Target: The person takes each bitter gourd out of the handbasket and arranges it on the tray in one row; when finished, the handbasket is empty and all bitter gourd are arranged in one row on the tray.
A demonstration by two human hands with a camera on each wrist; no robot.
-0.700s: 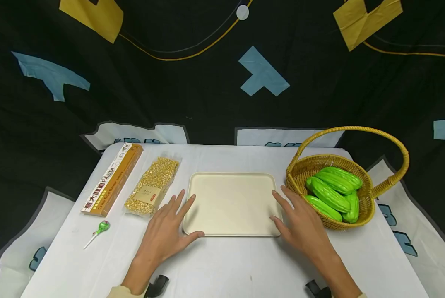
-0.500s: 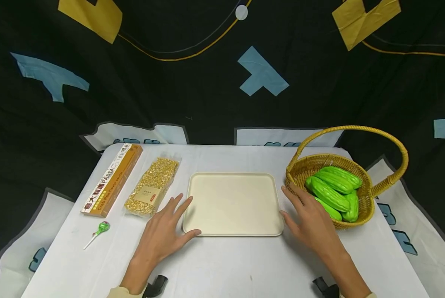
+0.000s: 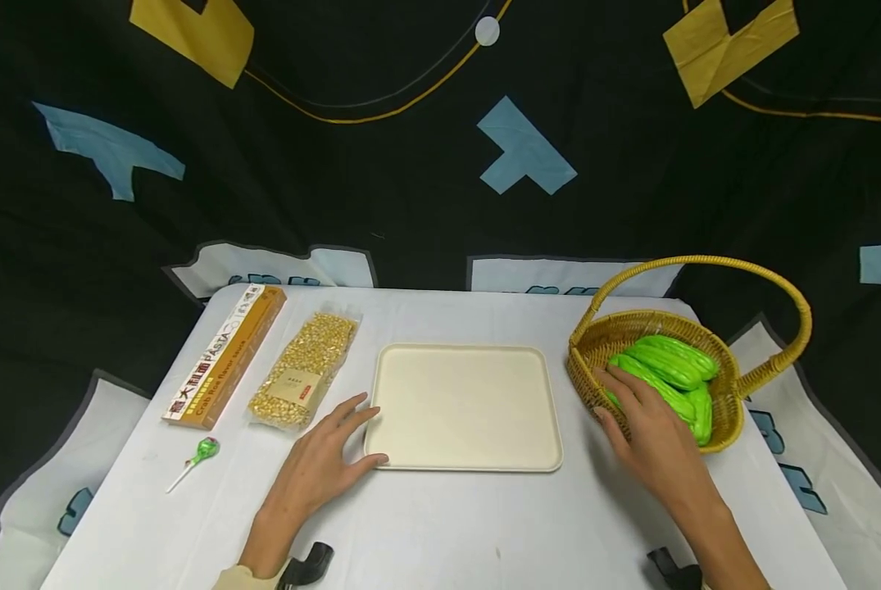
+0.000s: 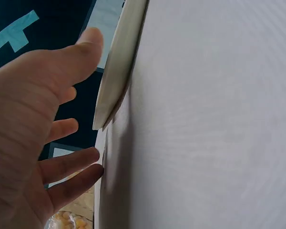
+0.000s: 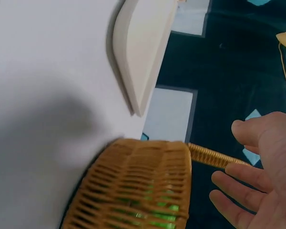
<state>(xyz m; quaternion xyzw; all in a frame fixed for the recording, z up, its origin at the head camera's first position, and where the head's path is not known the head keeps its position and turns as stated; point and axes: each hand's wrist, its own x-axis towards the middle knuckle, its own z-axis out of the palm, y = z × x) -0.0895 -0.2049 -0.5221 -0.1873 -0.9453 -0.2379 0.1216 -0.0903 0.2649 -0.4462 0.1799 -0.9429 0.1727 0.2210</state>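
My left hand [image 3: 315,467] is spread beside the front left corner of a cream rectangular tray [image 3: 470,410], thumb and fingertips right at its rim. In the left wrist view the thumb overlaps the tray's edge [image 4: 117,62], and nothing is held. My right hand [image 3: 657,447] is over the near left side of a yellow wicker basket [image 3: 586,381] with a tall arched handle. Several bright green ridged gourds [image 3: 672,360] fill the basket, partly hidden behind that hand. The right wrist view shows the right hand [image 5: 276,157] with fingers relaxed and holding nothing, above the basket rim.
Left of the tray lie a clear bag of yellow corn kernels [image 3: 315,348] and an orange-brown pasta box [image 3: 229,360]. A green-wrapped lollipop [image 3: 206,449] is nearer the front left. The table [image 3: 440,524] has a white cloth; a dark curtain [image 3: 410,197] hangs behind.
My right hand has left the tray's right edge and moved right, over the basket. The left hand has drawn back slightly to the left. The tray and other things stay put.
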